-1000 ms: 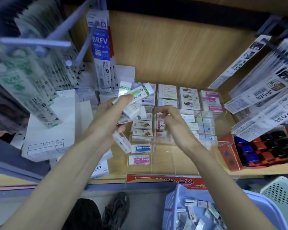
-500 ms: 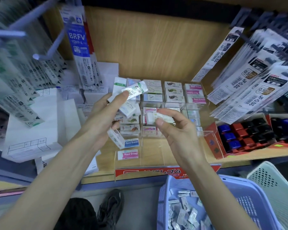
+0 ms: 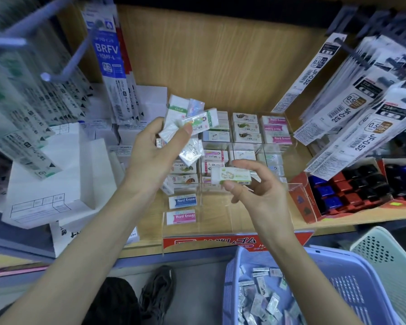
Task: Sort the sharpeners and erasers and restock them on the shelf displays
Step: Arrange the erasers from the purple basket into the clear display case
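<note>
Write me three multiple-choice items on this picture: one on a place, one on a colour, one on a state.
1. Where is the basket relative to the shelf?
A. On it
B. Below its front edge, at the right
C. Behind it

2. What colour is the band on the frontmost Hard Eraser?
A. Pink
B. Green
C. Yellow

3. What is the right hand doing?
A. Resting open
B. Reaching into the basket
C. Pinching one eraser

Key:
1 B: the basket sits lower than the shelf's front edge, at lower right.
2 A: its label band is pink, while the one behind it is blue.
3 C: thumb and fingers pinch a single eraser, held above the shelf.
</note>
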Available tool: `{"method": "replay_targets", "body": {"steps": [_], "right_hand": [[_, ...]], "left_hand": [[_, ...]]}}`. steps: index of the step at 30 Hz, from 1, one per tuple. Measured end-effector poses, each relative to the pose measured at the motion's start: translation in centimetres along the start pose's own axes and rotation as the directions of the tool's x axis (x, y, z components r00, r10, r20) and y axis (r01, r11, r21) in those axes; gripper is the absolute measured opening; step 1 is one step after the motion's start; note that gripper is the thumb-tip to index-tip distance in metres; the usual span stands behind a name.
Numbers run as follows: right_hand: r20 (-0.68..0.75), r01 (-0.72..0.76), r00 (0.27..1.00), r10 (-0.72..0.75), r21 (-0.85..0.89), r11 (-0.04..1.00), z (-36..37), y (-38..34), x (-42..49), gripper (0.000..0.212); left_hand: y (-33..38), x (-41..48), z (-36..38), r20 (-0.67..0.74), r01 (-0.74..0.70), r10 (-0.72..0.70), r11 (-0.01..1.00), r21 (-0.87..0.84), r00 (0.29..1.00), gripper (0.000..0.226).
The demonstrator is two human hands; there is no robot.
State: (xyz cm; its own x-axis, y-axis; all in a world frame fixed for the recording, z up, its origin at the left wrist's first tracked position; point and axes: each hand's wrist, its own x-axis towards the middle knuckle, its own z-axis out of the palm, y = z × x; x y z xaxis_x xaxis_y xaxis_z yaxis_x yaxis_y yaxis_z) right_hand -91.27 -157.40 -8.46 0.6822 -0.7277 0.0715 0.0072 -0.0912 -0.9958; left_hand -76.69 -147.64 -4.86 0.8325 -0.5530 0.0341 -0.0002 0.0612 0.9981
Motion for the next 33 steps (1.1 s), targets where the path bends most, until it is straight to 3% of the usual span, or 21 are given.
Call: {"method": "replay_targets", "body": {"steps": [9,13,15,17,24,25,28,29,32,33], "right_hand": [[-0.022,-0.039,0.999,0.038,-0.042,0.998,-1.0,2.4,0.4,0.038],[-0.187,-0.037,0.982,-0.010,-0.249,0.968,-3.0,3.3,2.2,0.030],[-0.264,-0.025,0.960,-0.091,-0.407,0.913,-4.5,3.5,3.3,0.026],[-0.250,-0.011,0.957,-0.146,-0.534,0.845,-5.5,3.5,4.4,0.023],[-0.139,0.003,0.981,-0.132,-0.678,0.735,-4.2,4.1,7.9,0.026],[-0.133,-0.002,0.981,-0.138,-0.728,0.686,-4.1,4.3,8.1,0.026],[-0.088,0.042,0.951,-0.297,-0.913,0.406,-4.0,5.4,8.0,0.025],[-0.098,0.029,0.940,-0.325,-0.931,0.364,-3.9,5.6,7.8,0.026],[-0.137,0.005,0.923,-0.360,-0.930,0.366,-3.4,4.7,7.5,0.028],[-0.146,0.037,0.918,-0.368,-0.894,0.446,-3.2,3.8,7.1,0.027]], "left_hand": [[-0.3,0.9,-2.0,-0.101,0.057,-0.055,0.998,0.013,0.993,0.003],[-0.4,0.7,-1.8,-0.073,0.068,-0.067,0.998,0.015,0.995,0.002],[-0.4,0.7,-1.5,-0.065,0.062,-0.060,0.998,0.029,0.996,0.002],[-0.4,0.8,-1.1,-0.060,0.060,-0.058,0.998,0.025,0.997,0.002],[-0.6,0.8,0.5,-0.004,0.052,-0.052,0.999,0.003,0.999,0.005],[-0.7,0.8,0.6,0.001,0.053,-0.053,0.999,0.001,0.999,0.004],[-0.9,0.7,1.1,0.030,0.066,-0.066,0.998,-0.010,0.997,0.004],[-0.9,0.6,1.3,0.041,0.067,-0.067,0.998,-0.001,0.997,0.004],[-1.0,0.4,1.5,0.088,0.082,-0.084,0.996,0.021,0.993,0.008],[-1.0,0.3,1.5,0.111,0.083,-0.087,0.996,0.039,0.990,0.009]]}}
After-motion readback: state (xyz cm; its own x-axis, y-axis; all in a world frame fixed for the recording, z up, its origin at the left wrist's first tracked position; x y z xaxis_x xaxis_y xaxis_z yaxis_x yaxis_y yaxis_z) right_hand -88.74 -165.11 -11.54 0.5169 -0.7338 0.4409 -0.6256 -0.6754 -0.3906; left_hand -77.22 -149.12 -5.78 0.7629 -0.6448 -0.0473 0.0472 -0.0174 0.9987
